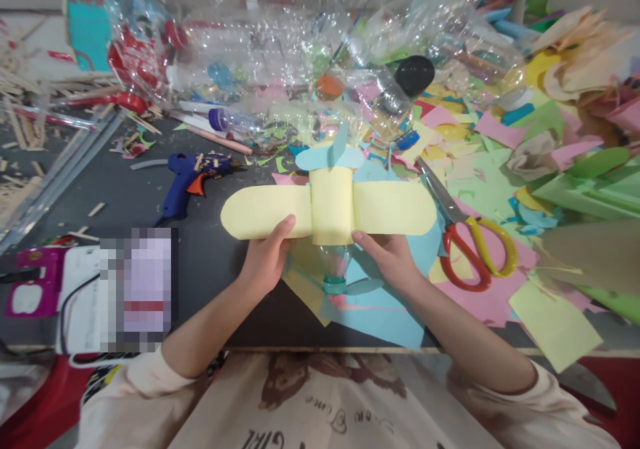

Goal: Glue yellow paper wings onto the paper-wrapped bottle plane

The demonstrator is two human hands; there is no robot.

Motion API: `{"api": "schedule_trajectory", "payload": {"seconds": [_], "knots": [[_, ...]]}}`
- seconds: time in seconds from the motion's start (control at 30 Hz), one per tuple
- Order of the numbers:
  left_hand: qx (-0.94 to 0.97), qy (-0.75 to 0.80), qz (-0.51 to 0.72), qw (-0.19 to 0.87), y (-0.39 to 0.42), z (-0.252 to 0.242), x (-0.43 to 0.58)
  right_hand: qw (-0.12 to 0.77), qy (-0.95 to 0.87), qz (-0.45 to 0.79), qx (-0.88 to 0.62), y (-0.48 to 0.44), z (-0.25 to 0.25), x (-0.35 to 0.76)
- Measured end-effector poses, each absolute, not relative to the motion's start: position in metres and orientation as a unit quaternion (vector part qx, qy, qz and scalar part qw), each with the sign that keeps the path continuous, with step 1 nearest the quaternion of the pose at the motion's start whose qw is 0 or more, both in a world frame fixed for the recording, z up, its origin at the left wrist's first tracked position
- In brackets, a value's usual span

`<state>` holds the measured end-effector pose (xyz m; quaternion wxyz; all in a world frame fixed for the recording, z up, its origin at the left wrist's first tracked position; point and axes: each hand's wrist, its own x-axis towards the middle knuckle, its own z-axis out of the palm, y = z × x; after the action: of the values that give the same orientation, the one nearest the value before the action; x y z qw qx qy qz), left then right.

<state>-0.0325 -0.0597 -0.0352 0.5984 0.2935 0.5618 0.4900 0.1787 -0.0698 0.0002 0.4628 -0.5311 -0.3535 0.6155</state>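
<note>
A toy plane (332, 202) made from a plastic bottle wrapped in yellow paper is held between both hands. Two rounded yellow paper wings stick out at its sides, and light blue paper tail fins (330, 158) rise at its far end. The bottle's teal cap (335, 284) points towards me. My left hand (267, 256) grips the left wing, thumb on top and fingers underneath, mostly hidden. My right hand (387, 256) holds it where the right wing meets the body, its thumb at the yellow wrap's near corner.
A blue glue gun (185, 182) lies on the left of the dark table (210, 262). Scissors (470, 236) with red and yellow handles lie on paper scraps at the right. Clear plastic bottles (280, 42) are heaped at the back. A power strip (83, 296) sits near the left front edge.
</note>
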Motion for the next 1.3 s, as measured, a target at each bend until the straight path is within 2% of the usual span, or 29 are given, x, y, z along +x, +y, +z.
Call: {"api": "schedule_trajectory", "payload": {"seconds": [0.2,0.5,0.87,1.3], "knots": [[0.318,0.552,0.479,0.604,-0.062,-0.039,-0.036,0.449,-0.383,0.602,-0.538,-0.070,0.000,0.179],[0.465,0.565,0.428,0.530,-0.060,-0.056,-0.047,0.416,-0.436,0.594,-0.533,-0.069,-0.003,0.182],[0.381,0.562,0.437,0.590,-0.054,-0.029,-0.023,0.412,-0.453,0.587,-0.529,-0.070,-0.005,0.182],[0.384,0.580,0.449,0.561,-0.057,-0.039,-0.033,0.410,-0.450,0.589,-0.532,-0.069,-0.003,0.182]]}}
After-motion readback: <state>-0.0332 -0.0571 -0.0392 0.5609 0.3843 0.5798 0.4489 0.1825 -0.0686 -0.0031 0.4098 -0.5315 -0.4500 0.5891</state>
